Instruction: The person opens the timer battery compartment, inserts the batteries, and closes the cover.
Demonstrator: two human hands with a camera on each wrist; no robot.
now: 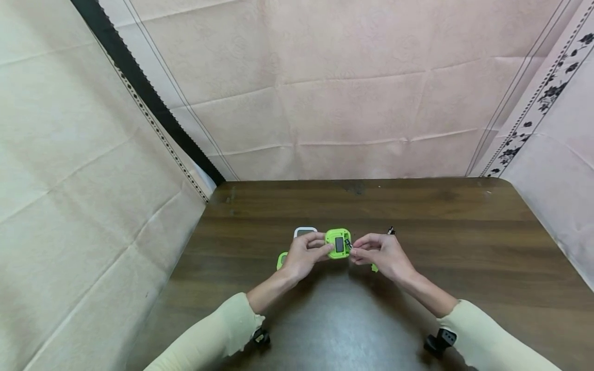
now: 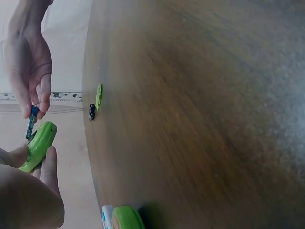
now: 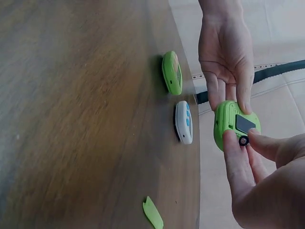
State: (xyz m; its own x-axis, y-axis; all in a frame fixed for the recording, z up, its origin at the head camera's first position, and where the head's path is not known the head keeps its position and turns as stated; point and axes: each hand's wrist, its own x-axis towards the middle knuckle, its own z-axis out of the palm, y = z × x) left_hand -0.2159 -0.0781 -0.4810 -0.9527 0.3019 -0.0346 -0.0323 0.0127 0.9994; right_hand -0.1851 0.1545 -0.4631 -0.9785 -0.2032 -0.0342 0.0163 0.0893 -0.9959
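My left hand (image 1: 303, 256) grips a small rounded green electronic device (image 1: 332, 238), raised above the table. Its face with a dark rectangular patch and a slot beside it shows in the right wrist view. With thumb and fingertips, my right hand (image 1: 382, 253) pinches a small dark battery (image 2: 32, 122) at the device's edge. The battery's round end shows between the fingers in the right wrist view. Below the right hand lie a thin green cover (image 2: 99, 97) and another small dark battery (image 2: 92, 112).
On the wooden table (image 1: 287, 206), left of the hands, lie a white device (image 3: 184, 122) and a second green device (image 3: 172, 73), both partly hidden by the left hand in the head view. Pale cloth (image 1: 348, 103) hangs behind the table and at its sides.
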